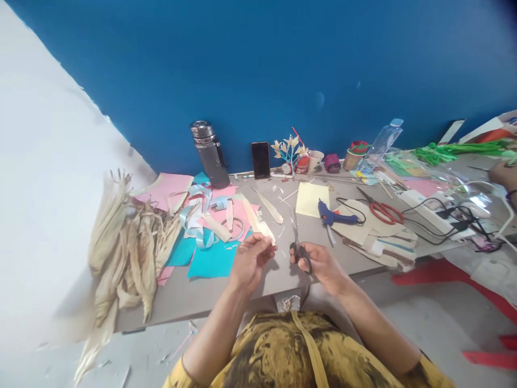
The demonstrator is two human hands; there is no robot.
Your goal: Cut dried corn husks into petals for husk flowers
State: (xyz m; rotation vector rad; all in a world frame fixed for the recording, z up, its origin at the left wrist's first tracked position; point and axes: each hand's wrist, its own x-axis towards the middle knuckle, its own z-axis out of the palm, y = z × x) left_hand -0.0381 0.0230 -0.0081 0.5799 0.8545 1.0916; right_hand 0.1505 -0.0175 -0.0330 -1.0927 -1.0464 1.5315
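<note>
My left hand (pixel 251 261) pinches the near end of a pale strip of corn husk (pixel 253 216) above the table's front part. In my right hand (pixel 321 264) is a pair of black-handled scissors (pixel 298 243), its blades pointing away from me toward the wall. The scissors and the strip are apart. Just beyond, a loose pointed piece of husk (pixel 270 208) lies on the grey table among small pale scraps. A blue glue gun (pixel 333 214) rests to the right of the scissors, near a yellow sheet of paper (pixel 312 198).
Dried corn husks (pixel 137 258) hang over the left edge. Coloured paper (pixel 212 261), a ribbon (pixel 187 215), a flask (pixel 210 156), a phone (pixel 260 159) and husk flowers (pixel 289 150) stand or lie around. Right are red-handled scissors (pixel 386 213), gloves (pixel 388 249), a power strip (pixel 434 210) and another person's arm (pixel 503 175).
</note>
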